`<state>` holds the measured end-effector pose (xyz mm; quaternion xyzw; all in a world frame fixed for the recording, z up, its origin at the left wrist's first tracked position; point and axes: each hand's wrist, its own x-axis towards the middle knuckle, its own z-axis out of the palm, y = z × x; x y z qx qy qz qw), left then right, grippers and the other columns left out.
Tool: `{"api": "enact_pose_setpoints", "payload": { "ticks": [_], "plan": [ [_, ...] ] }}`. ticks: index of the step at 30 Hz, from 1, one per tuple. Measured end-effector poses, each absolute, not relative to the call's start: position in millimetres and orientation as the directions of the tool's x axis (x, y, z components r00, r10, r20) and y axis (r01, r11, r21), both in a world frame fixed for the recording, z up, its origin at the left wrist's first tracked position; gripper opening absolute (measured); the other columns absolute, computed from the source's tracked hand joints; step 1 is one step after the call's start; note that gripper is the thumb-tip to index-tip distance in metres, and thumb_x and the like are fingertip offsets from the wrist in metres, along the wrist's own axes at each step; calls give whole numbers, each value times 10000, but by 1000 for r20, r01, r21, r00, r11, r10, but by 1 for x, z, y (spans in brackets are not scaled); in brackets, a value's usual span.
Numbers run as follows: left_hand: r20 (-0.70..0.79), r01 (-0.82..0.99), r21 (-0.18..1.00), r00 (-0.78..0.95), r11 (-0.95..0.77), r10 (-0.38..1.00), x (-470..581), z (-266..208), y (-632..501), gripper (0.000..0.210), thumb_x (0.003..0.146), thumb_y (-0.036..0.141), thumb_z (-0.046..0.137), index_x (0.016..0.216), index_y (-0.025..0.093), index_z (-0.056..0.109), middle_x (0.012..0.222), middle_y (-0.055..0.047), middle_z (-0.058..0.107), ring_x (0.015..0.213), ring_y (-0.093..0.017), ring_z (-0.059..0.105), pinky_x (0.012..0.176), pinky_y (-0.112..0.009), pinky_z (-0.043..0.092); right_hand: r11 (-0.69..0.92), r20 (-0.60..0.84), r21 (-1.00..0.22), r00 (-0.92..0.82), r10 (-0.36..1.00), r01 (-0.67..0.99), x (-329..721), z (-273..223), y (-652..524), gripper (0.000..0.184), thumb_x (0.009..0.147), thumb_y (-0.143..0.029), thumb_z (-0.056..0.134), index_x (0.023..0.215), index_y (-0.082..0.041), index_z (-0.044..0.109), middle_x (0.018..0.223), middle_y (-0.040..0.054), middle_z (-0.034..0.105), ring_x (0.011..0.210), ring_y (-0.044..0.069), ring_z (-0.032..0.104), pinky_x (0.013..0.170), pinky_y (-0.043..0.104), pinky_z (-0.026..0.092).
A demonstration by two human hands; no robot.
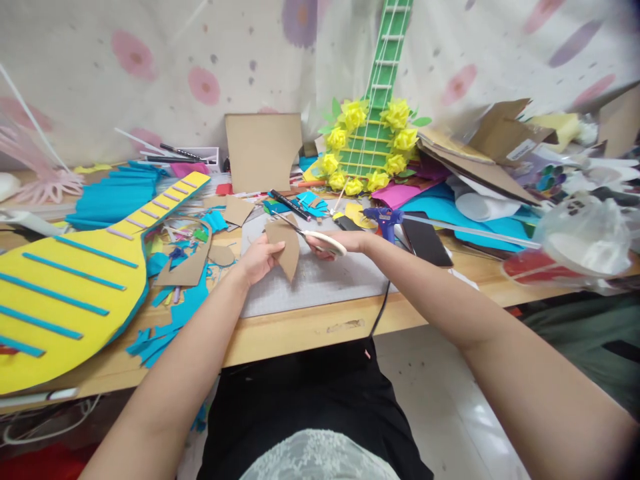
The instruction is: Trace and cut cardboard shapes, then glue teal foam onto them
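My left hand (263, 259) pinches a small brown piece of cardboard (289, 252) with a curved right edge and a pointed lower tip. In my right hand (333, 243) is a pair of scissors (327, 244) with white handles, my fingers in the loops. Their blades reach left to the upper part of the cardboard; whether they are parted is too small to tell. Both hands are above a grey cutting mat (330, 283) on the wooden table (300, 337). Beyond them lies a black marker (290, 205).
A yellow paper guitar (75, 287) covers the left side, beside blue scraps (175, 320). A green guitar with yellow flowers (367, 143) stands behind. To the right are a blue glue gun (384, 220), a black phone (427, 240) and a plastic bag (583, 237).
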<state>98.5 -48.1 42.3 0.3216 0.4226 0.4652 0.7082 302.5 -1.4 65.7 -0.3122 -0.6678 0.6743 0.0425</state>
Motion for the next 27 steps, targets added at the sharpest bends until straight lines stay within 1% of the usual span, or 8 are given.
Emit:
{"api": "enact_pose_setpoints", "payload": {
  "ticks": [5, 10, 13, 18, 23, 27],
  "plan": [
    [-305, -401, 843, 194, 359, 932, 100, 41, -48, 248, 673, 33, 636, 890, 133, 569, 802, -34, 686, 664, -135, 641, 582, -218, 488, -98, -380, -916, -763, 523, 389, 298, 63, -3, 418, 823, -588, 493, 809, -191, 364, 577, -80, 311, 445, 43, 316, 399, 170, 294],
    [-301, -397, 842, 216, 365, 929, 98, 39, -47, 238, 667, 40, 651, 877, 124, 577, 812, -46, 681, 650, -137, 633, 584, -233, 488, -111, -392, -909, -737, 551, 401, 297, 65, -7, 397, 818, -550, 535, 797, -190, 369, 568, -88, 283, 430, 35, 298, 386, 159, 267],
    [-299, -389, 843, 235, 372, 925, 96, 38, -46, 217, 672, 47, 649, 865, 124, 583, 811, -51, 682, 659, -143, 634, 607, -243, 490, -147, -409, -904, -714, 568, 401, 298, 68, -7, 389, 806, -513, 575, 784, -190, 360, 602, -83, 301, 434, 20, 292, 392, 152, 260],
    [-299, -367, 850, 254, 378, 920, 96, 39, -46, 219, 665, 47, 651, 861, 123, 589, 802, -48, 679, 661, -134, 628, 651, -249, 491, -171, -451, -884, -702, 552, 434, 302, 70, -4, 385, 795, -482, 604, 773, -190, 354, 586, -88, 291, 430, 17, 279, 390, 146, 239],
    [-308, -323, 864, 269, 387, 912, 95, 42, -47, 241, 653, 51, 658, 873, 127, 600, 782, -41, 677, 639, -132, 622, 628, -241, 484, -209, -501, -858, -678, 538, 469, 306, 74, -2, 364, 776, -429, 643, 768, -183, 376, 579, -87, 306, 432, 17, 290, 392, 145, 217],
    [-325, -292, 871, 261, 396, 909, 92, 44, -47, 278, 641, 48, 661, 899, 130, 599, 789, -39, 681, 640, -133, 623, 592, -228, 478, -231, -506, -859, -683, 527, 458, 307, 76, -3, 373, 751, -420, 670, 762, -179, 385, 590, -84, 324, 425, 10, 292, 381, 141, 208]
  ]
}}
